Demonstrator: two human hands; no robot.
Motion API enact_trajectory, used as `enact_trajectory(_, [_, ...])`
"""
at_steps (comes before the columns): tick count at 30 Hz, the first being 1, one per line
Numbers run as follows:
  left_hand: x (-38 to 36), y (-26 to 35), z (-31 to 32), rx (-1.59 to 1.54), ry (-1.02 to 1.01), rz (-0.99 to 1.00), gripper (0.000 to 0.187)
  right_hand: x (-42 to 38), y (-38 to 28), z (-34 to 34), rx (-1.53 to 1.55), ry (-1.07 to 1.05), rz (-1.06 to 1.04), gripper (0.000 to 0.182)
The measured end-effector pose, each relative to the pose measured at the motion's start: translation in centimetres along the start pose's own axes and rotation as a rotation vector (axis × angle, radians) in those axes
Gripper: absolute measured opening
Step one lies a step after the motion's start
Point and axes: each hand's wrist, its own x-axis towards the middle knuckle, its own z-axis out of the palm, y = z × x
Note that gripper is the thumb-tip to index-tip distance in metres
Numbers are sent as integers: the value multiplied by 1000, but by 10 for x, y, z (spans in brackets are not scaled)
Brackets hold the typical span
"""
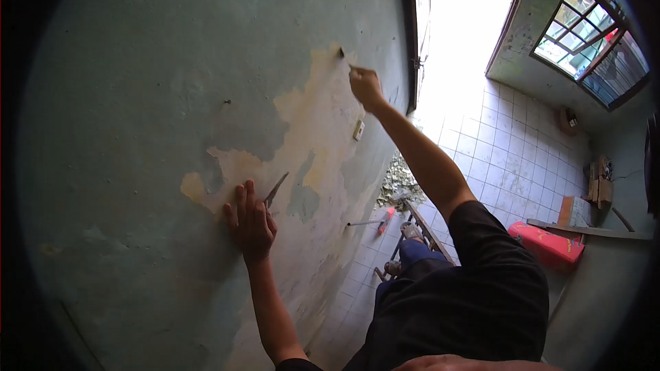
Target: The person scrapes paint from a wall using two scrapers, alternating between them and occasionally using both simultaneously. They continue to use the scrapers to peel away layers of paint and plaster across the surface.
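My left hand point(251, 228) rests against the green wall point(137, 185), fingers up, with a thin pointed grey blade point(277, 188) held on its thumb side. Around it the paint is gone and a pale, bare patch point(275, 158) shows. Higher up, my right hand point(365, 88) is closed at the end of an outstretched arm, just below a small dark hole point(342, 53) in the wall. Whatever its fingers hold, if anything, is too small to make out. A white switch plate point(359, 130) sits on the wall below that hand.
Paint flakes point(401, 180) lie on the tiled floor point(505, 137) along the wall. Below me stand a metal frame point(432, 235) and a red-handled tool point(386, 221). To the right are a red case point(548, 246), cardboard point(602, 182) and a barred window point(581, 31). A bright doorway point(464, 20) opens ahead.
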Motion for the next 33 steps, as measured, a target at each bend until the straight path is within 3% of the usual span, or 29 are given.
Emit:
enact_trajectory(2, [-5,2,-2,-7,-16,7,9,28,4,-7,2,-150,303,38])
enact_trajectory(6, [-1,1,4,-1,10,-13,9,-4,-5,-13,52,-140,191,34])
enact_trajectory(11, [0,2,1,20,2,-2,9,14,11,0,36,-122,107,38])
enact_trajectory(17, [-4,0,-3,-11,-13,4,9,17,0,-13,47,-168,244,38])
enact_trajectory(21, [0,1,1,8,6,-13,15,1,7,-2,-17,-124,167,37])
enact_trajectory(22, [-1,2,0,5,-2,-8,15,12,14,-2,-17,-125,177,37])
enact_trajectory(24, [1,1,-4,-16,-33,-2,9,49,19,-5,2,-162,463,38])
enact_trajectory(25, [4,-1,-3,-5,-18,4,9,37,2,-9,-100,-167,390,33])
enact_trajectory(29, [2,-1,1,-16,-5,-4,10,15,7,-2,2,-87,141,30])
enact_trajectory(33, [-2,-2,3,28,-9,19,15,38,3,-11,-96,-190,412,32])
